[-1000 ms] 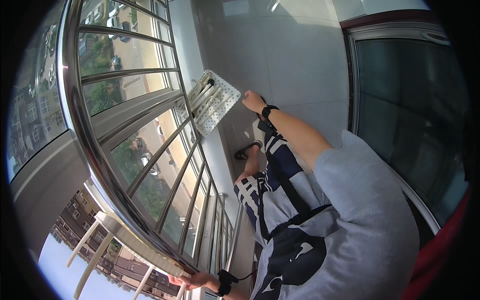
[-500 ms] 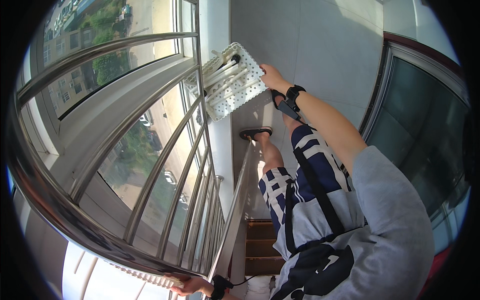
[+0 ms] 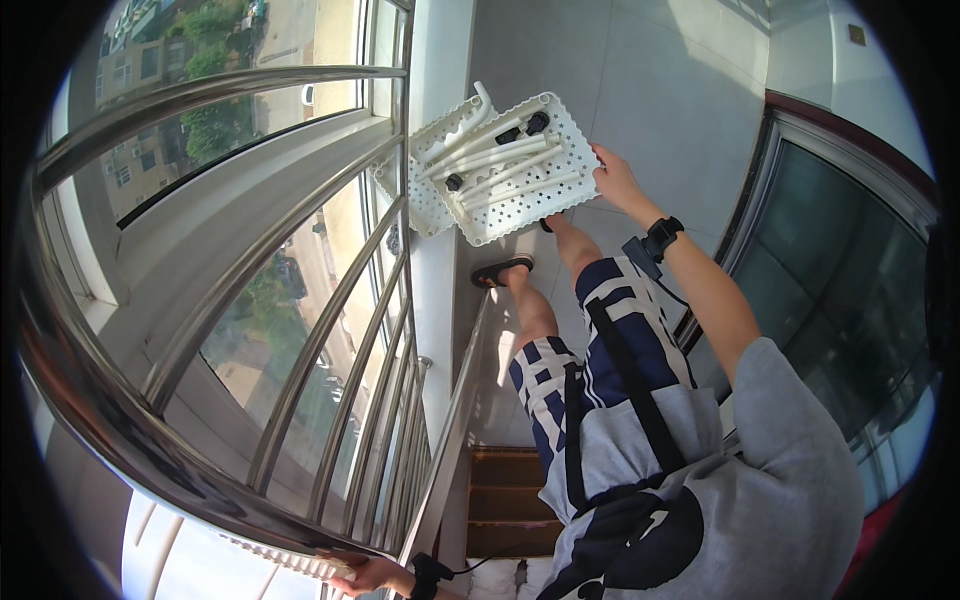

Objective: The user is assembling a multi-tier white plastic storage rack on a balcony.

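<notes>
My right hand [image 3: 618, 180] is closed on the right edge of a white tray [image 3: 572, 172] with a scalloped rim and star-shaped holes. White tubes [image 3: 500, 160] and black casters [image 3: 537, 123] lie in it. A second white perforated tray [image 3: 428, 210] shows behind its left side, partly covered; whether the two are joined, I cannot tell. At the bottom, below the railing, my left hand [image 3: 372, 576] is closed at the end of a white piece with a scalloped edge [image 3: 290, 556], most of which the railing hides.
A curved metal railing [image 3: 230, 290] with several bars runs along the left, before a window. A glass door [image 3: 830, 260] stands at the right. Grey tiled floor [image 3: 680, 90] lies ahead. Brown shelf-like boards [image 3: 515, 490] and white bundles [image 3: 495, 578] are near the bottom.
The tray in my right hand has moved right, away from the railing, with its tubes and casters. More of the second tray now shows. My left hand has shifted slightly left.
</notes>
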Motion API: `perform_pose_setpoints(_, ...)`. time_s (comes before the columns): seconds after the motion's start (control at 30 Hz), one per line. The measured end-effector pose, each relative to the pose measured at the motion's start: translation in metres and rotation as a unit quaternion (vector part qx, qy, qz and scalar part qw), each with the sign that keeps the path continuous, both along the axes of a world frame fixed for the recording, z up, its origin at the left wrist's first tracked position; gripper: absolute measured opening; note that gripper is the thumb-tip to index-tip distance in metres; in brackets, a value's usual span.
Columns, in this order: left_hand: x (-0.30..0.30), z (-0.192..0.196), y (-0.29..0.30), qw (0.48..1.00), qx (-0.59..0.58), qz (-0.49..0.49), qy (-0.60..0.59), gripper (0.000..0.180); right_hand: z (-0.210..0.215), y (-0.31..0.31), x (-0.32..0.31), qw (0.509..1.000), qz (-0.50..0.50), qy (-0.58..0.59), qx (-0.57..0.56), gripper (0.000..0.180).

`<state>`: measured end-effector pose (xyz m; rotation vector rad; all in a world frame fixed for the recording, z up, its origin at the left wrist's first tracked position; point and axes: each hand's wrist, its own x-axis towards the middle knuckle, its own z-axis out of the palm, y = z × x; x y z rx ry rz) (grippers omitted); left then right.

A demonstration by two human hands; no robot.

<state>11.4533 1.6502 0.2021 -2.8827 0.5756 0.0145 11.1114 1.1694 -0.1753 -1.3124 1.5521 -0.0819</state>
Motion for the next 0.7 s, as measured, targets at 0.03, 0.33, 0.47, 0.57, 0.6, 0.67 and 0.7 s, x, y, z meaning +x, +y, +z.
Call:
perform_pose_setpoints(0.03,-0.003,-0.004,-0.015,0.996,-0.075,-0.032,-0.023,0.029,0.003,-0.005,-0.007,1.0,0.0,0.001,-0.002,0.05)
perform_pose_setpoints(0.33,-0.002,-0.022,0.011,0.948,-0.302,-0.053,-0.079,0.019,-0.021,-0.014,-0.041,0.996,-0.033,-0.084,0.002,0.051)
perform_pose_setpoints(0.47,0.005,-0.021,0.032,0.902,-0.431,-0.025,0.02,0.019,-0.012,-0.021,-0.04,0.994,-0.063,-0.081,0.032,0.052)
perform_pose_setpoints(0.57,0.005,-0.023,0.04,0.921,-0.388,-0.035,-0.013,0.024,0.001,-0.031,-0.05,0.992,-0.066,-0.094,0.05,0.053)
perform_pose_setpoints(0.6,0.002,-0.021,0.025,0.921,-0.389,-0.032,-0.012,0.024,0.01,-0.039,-0.052,0.989,-0.07,-0.115,0.067,0.053)
perform_pose_setpoints(0.67,-0.004,-0.015,-0.004,0.967,-0.192,-0.147,-0.08,0.021,0.027,-0.053,-0.054,0.988,-0.081,-0.107,0.073,0.052)
perform_pose_setpoints(0.7,-0.004,-0.016,-0.004,0.966,-0.193,-0.147,-0.087,0.02,0.033,-0.06,-0.055,0.987,-0.094,-0.1,0.08,0.052)
